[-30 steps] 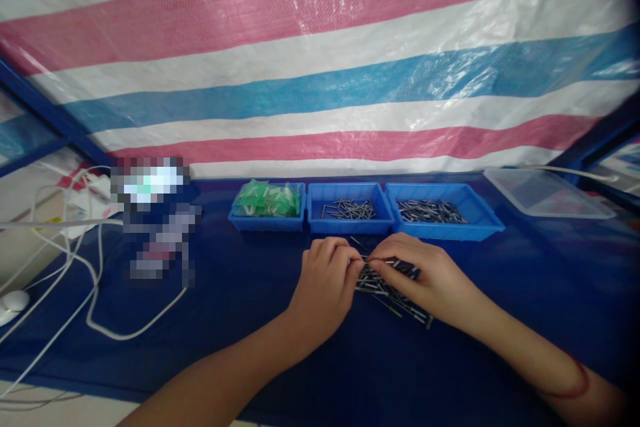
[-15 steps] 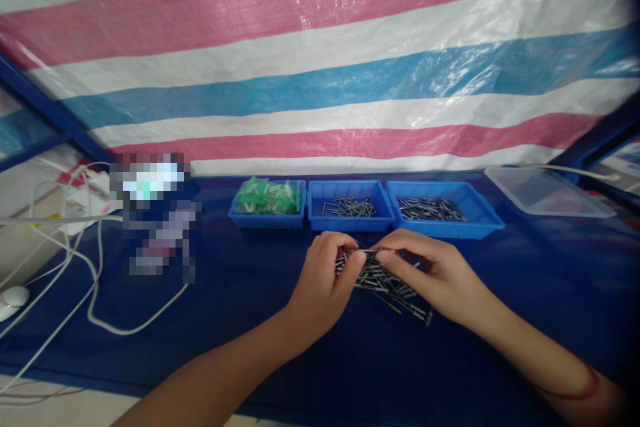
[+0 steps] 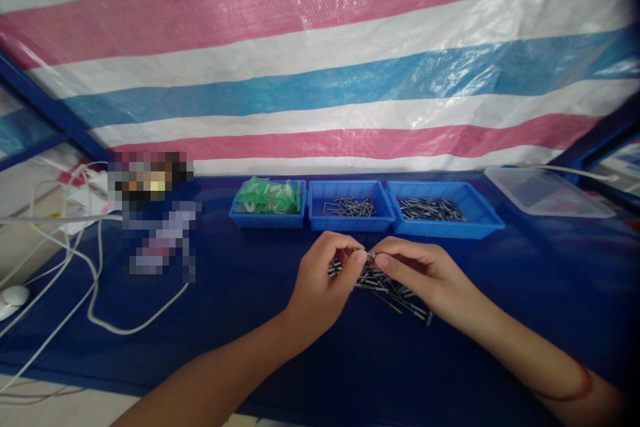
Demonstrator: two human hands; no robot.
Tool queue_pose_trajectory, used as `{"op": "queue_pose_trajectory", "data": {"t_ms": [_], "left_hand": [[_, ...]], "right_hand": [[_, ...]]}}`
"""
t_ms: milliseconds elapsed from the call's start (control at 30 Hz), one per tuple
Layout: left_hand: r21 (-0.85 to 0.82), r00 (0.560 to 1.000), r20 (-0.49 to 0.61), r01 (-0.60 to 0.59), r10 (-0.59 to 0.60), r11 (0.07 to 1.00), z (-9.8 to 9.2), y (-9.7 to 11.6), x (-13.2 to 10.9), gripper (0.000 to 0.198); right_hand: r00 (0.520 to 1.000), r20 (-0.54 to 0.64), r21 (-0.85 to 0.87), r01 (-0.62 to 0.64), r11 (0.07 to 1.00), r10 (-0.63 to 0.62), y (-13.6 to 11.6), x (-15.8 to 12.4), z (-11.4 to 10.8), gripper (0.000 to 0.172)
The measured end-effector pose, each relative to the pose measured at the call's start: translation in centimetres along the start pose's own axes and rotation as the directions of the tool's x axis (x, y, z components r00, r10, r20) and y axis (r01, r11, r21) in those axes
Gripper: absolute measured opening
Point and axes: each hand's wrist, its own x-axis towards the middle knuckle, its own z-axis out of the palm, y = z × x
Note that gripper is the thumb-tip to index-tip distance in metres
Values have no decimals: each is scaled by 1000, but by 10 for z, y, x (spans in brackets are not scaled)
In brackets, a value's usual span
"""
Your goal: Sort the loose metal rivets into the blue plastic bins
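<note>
My left hand (image 3: 325, 280) is closed in a pinch of thumb and forefinger. My right hand (image 3: 425, 273) pinches from the other side, its fingertips almost meeting those of the left. Between them a small shiny metal pin (image 3: 371, 255) shows; most of it is hidden by the fingers. Under and just in front of both hands lies a loose pile of thin metal pins (image 3: 395, 292) on the blue tabletop (image 3: 280, 373); the hands cover part of it.
Behind the hands stand three blue bins: one with green plastic packets (image 3: 267, 197), one with thin metal pins (image 3: 353, 207), one with darker metal pieces (image 3: 433, 209). A clear plastic lid (image 3: 547, 193) lies at right. White cables (image 3: 100, 280) and blurred-out items occupy the left.
My fingertips have drawn closer together, the right hand shifting slightly left. Less of the metal pin shows between them. The bins and pile stay put.
</note>
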Motion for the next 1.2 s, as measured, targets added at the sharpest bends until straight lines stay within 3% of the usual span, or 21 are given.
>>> {"op": "queue_pose_trajectory", "data": {"t_ms": [200, 500, 633, 800, 900, 1033, 1100, 1200], "left_hand": [[11, 1000, -1, 17, -17, 1000, 0, -1, 1, 7], [-3, 996, 72, 56, -55, 998, 2, -1, 1, 5], [11, 992, 121, 45, -46, 999, 2, -2, 0, 8], [77, 984, 172, 32, -45, 996, 2, 1, 0, 12], [229, 982, 189, -34, -11, 973, 3, -1, -2, 12], [411, 945, 315, -219, 88, 885, 7, -4, -6, 22], [442, 901, 400, -349, 167, 826, 10, -6, -9, 22], [454, 829, 492, -505, 265, 734, 15, -10, -14, 24]], "right_hand": [[999, -33, 12, 8, 1000, -8, 9, -1, 4, 20], [965, -177, -170, 165, 972, -195, 9, -3, -1, 12], [938, -149, -249, 270, 930, -312, 3, -6, -4, 7], [928, -93, -364, 305, 880, -360, 1, -7, -11, 9], [898, -209, -431, 270, 861, -387, 4, -4, -21, 11], [802, -425, -586, 110, 803, -420, 16, 7, -44, 15], [775, -430, -697, 41, 716, -463, 25, 14, -56, 18], [778, -383, -843, -73, 534, -498, 37, 20, -67, 25]]}}
